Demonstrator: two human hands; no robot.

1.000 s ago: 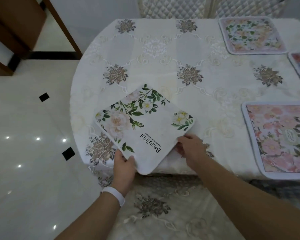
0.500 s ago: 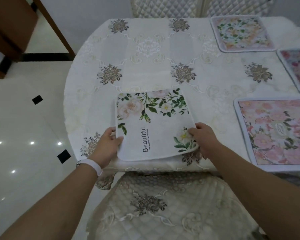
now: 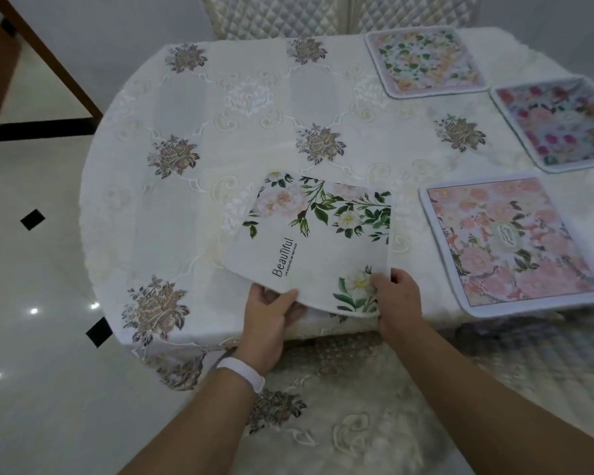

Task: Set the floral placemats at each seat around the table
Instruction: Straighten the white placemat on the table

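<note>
A white placemat (image 3: 316, 245) with green leaves, pale flowers and the word "Beautiful" lies tilted on the table (image 3: 192, 207) near its front edge. Its near edge is lifted off the cloth. My left hand (image 3: 270, 315) pinches that near edge at the left, thumb on top. My right hand (image 3: 396, 298) grips the near right corner by the white flower. Three more floral placemats lie flat on the table: a pink one (image 3: 511, 245) to the right, a red and purple one (image 3: 559, 121) behind it, and a green and peach one (image 3: 424, 61) at the far side.
A chair seat with an embroidered quilted cover (image 3: 350, 423) stands under my arms at the table's front. Two quilted chair backs (image 3: 275, 15) rise behind the far edge. Glossy white floor (image 3: 31, 303) with small black tiles lies to the left, with a dark wooden frame (image 3: 48, 60) beyond.
The placemat has shifted right along the front edge and turned. My hands moved closer together on its near edge, and that edge is now lifted. The view shifted too.
</note>
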